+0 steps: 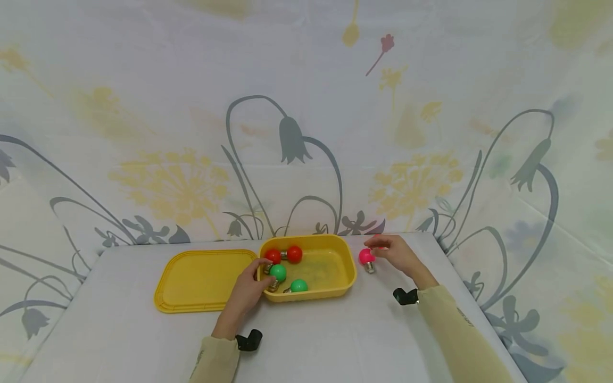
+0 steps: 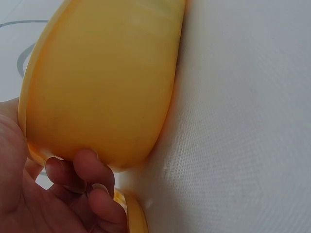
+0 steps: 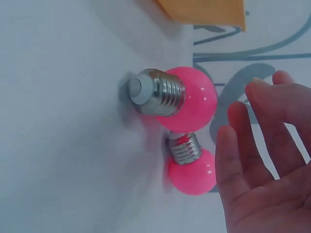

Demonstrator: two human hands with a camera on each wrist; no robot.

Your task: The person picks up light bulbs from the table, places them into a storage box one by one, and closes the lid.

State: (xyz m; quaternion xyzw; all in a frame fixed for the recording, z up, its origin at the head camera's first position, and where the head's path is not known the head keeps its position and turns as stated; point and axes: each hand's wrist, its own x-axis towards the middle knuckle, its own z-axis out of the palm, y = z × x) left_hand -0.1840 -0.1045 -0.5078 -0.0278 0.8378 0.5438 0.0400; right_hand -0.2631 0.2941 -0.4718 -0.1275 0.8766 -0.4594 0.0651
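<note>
A yellow plastic tub (image 1: 345, 287) holds red bulbs (image 1: 294, 254) and green bulbs (image 1: 299, 285) with silver screw bases. My left hand (image 1: 248, 290) grips the tub's left end, thumb over the rim; in the left wrist view its fingers (image 2: 87, 170) curl against the outer wall. To the right of the tub, my right hand (image 1: 396, 256) hovers at a pink bulb (image 1: 366, 256), fingers loosely bent with nothing between them. In the right wrist view that pink bulb (image 3: 194, 99) lies beside a second pink bulb (image 3: 192, 174), which the hand mostly hides in the head view.
Left of the tub, a flat yellow lid (image 1: 201, 282) lies on the white-covered table (image 1: 335, 340), partly behind my left hand. A flower-printed cloth (image 1: 306, 106) hangs along the back and sides of the table.
</note>
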